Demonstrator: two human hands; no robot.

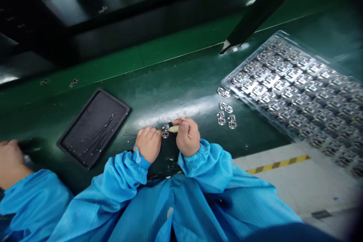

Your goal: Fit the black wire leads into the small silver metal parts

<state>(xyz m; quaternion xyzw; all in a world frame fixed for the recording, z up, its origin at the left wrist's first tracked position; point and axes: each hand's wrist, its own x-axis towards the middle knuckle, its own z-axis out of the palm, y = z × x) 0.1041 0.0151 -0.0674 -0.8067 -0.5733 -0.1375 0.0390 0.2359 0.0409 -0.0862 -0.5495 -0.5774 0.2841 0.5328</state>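
Observation:
A small circuit board (165, 131) lies between my two hands at the bench's near side. My left hand (149, 143) is closed, its fingertips at the board's left edge, apparently steadying it. Thin dark cables (129, 135) stick out to the left from under that hand; their other ends are hidden. In my right hand (188, 136), fingers are wrapped round a cream-coloured tool (173, 129) with a tapered tip. The tip points left and reaches the board's right edge; whether it presses on it I cannot tell.
A black tray (93, 100) with several thin cables (99, 136) sits to the left. Several loose boards (226, 107) lie beside a clear tray of boards (246, 100) on the right. A dark post (255, 11) stands behind. Another person's hand (13, 162) is at far left.

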